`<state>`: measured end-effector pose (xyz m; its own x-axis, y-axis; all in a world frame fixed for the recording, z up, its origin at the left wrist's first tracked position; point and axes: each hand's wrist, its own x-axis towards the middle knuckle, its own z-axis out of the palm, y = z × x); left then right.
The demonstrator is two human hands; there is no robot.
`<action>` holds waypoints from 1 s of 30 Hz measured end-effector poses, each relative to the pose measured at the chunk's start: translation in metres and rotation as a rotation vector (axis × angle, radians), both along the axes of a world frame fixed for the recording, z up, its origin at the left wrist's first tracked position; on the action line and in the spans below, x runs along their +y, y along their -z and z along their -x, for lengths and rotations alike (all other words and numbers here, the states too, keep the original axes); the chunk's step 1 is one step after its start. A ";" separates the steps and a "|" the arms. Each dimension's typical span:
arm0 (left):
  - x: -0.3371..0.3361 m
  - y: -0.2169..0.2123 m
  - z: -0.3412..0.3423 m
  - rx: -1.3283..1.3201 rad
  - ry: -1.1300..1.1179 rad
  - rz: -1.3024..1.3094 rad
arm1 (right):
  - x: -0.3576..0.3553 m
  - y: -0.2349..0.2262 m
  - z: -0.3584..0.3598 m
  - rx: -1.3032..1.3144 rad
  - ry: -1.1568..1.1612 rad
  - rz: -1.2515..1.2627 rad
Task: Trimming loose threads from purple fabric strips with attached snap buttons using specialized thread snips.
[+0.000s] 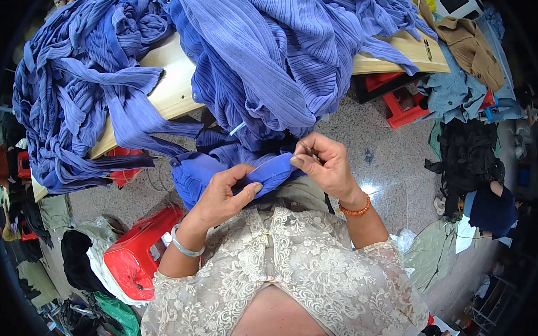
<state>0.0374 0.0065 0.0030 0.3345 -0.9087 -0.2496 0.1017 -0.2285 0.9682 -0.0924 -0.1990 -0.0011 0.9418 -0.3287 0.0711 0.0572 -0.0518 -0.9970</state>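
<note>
Before us, our left grip (225,195) pinches blue ribbed knitwear (276,173), likely soft, best edge-held; our right grip (328,165), something dark.

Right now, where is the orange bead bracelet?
In the head view, the orange bead bracelet sits right of centre, around the person's right wrist, between the lace sleeve and the right hand, which is near the blue cloth.

Garments (246,55) lie on the table (174,82) ahead.

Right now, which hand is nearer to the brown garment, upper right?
Right. The right hand is below-left of the brown garment; the left hand, holding blue fabric, is farther left.
</note>
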 end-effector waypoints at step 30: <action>-0.013 0.001 0.021 0.803 -0.506 0.175 | 0.007 -0.022 -0.007 0.044 0.009 0.565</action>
<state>0.0163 -0.0064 0.0024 0.4859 -0.7496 -0.4494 0.7951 0.1656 0.5835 -0.0850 -0.1917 0.0213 0.9452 -0.2590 0.1985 0.0129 -0.5781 -0.8158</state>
